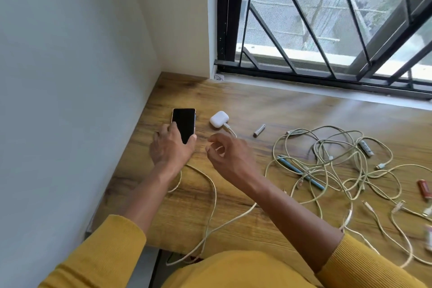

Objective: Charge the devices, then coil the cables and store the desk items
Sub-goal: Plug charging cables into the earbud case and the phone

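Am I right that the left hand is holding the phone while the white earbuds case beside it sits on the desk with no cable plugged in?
Not quite. In the head view the earbuds case has a cable plugged into it. The left hand does hold the phone on the desk.

Desk (268,110): phone (184,124), earbud case (218,119), cables (339,166).

Place: you sit at a home desk corner | Evidence: wood-grain tabletop (268,110) against plain white walls (70,54) | barred window (327,18) with a mesh screen beside you | phone (184,124), earbud case (218,119) and loose charging cables (339,166) around.
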Demonstrator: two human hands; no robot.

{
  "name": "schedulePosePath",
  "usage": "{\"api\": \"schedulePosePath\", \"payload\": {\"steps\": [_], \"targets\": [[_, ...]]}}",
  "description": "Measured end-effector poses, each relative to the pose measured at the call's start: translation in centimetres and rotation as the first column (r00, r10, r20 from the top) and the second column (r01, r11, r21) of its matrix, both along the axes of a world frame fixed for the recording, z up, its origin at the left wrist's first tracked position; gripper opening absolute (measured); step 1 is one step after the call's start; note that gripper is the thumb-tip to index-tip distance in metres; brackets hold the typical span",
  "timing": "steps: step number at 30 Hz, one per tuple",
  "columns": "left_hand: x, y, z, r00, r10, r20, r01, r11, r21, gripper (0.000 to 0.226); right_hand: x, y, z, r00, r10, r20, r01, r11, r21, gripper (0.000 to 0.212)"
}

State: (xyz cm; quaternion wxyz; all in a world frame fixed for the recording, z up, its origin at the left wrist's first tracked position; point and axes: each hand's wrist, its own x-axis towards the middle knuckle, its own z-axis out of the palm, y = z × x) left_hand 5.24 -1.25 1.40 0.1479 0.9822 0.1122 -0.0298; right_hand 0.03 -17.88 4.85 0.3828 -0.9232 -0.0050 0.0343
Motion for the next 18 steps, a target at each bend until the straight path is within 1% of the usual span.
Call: {"api": "schedulePosePath", "payload": {"steps": [4,7,11,18], "targets": [[-3.1,0.2,0.8,0.988,-0.112,0.109,0.119,0.991,-0.059,0.069,-0.9,1.0,0.4,1.0,0.003,0.013,-0.003,1.0,0.008,0.035],[-5.0,0.6,1.1,0.98,-0.151,0.13,0.164,0.981,-0.099,0.065,-1.4,2.0,0.4,1.0,-0.01,0.027,0.01,1.0,-0.017,0.037],[-7.0,1.4,1.3,0.976,-0.143,0.166,0.17,0.972,-0.16,0.059,-2.6,3.1,0.3,0.999,-0.013,0.049,0.015,0.999,-0.04,0.041],[-12.0,2.9,1.7,0.97,-0.128,0.208,0.169,0.966,-0.194,0.05,-5.4,3.9,-0.1,0.998,0.007,0.064,-0.008,1.0,0.021,0.04]]}}
